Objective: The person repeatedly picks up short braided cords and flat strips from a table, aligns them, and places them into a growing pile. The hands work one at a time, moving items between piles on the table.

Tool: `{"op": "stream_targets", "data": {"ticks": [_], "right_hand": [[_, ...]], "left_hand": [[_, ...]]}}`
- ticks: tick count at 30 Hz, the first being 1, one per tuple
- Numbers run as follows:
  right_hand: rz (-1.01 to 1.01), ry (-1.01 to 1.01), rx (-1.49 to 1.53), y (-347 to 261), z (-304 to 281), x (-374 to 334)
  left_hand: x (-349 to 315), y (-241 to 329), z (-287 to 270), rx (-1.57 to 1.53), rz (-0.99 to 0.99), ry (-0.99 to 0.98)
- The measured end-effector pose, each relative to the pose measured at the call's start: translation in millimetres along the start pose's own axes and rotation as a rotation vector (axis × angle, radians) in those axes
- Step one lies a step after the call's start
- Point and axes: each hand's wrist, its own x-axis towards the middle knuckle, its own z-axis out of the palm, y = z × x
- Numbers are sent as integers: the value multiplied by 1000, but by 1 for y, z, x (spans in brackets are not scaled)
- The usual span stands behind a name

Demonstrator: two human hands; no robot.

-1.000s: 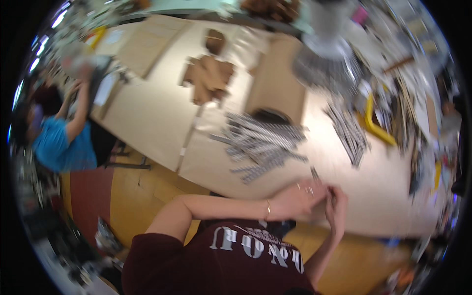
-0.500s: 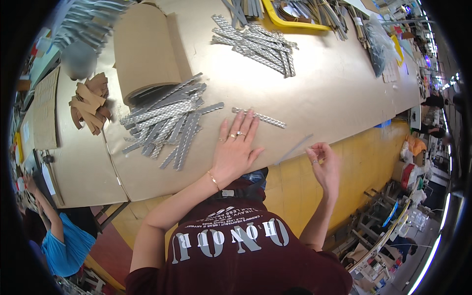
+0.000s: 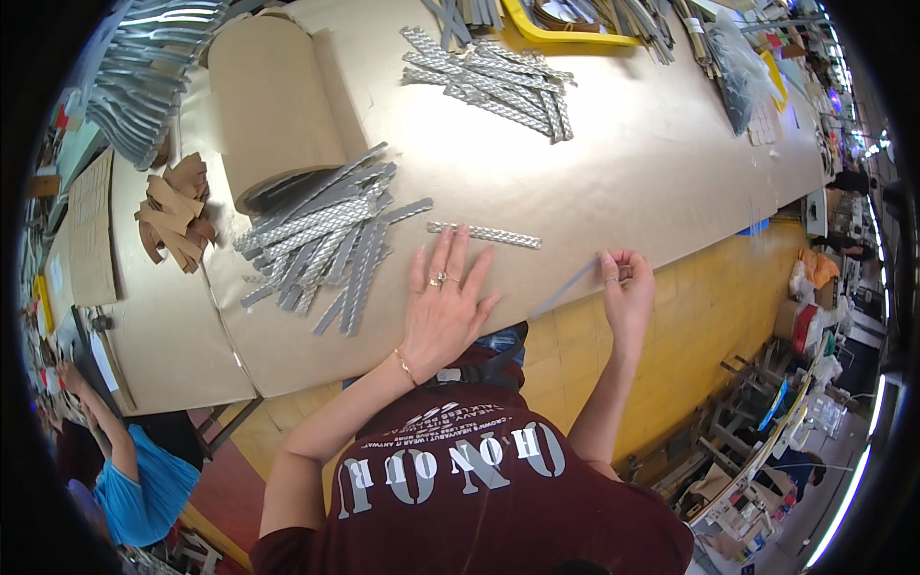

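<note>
My left hand (image 3: 441, 305) lies flat on the table with its fingers spread. Two of its fingertips rest at the left part of a short silver-and-white braided strip (image 3: 503, 237). At the table's near edge, my right hand (image 3: 630, 292) is closed in a pinch on the far end of a thin, flat grey strip (image 3: 565, 287). The other end of that strip points toward the table edge. Left of my left hand is a loose pile of braided and grey strips (image 3: 321, 230), lying crosswise over each other.
A second braided-strip pile (image 3: 494, 81) lies farther back, near a yellow tray (image 3: 575, 36). At the left are a brown paper roll (image 3: 278, 105) and brown scraps (image 3: 177, 213). Clear plastic bags (image 3: 733, 81) sit far right. A person in blue (image 3: 149, 484) works at the left.
My right hand has moved up to the grey strip's far end and now pinches it. My left hand and the braided strip beneath its fingertips have shifted slightly left.
</note>
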Motion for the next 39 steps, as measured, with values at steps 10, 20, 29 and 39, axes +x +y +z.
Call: {"op": "stream_targets", "data": {"ticks": [10, 20, 29, 39], "right_hand": [[-85, -321, 500, -64, -13, -33], [-832, -366, -165, -90, 19, -58], [-614, -608, -59, -89, 22, -56], [-899, -415, -322, -90, 30, -51]], "left_hand": [[-12, 20, -31, -876, -233, 81], [-7, 3, -44, -840, -246, -63], [-26, -16, -57, -1090, -547, -79], [-22, -6, -45, -1170, -699, -7]]}}
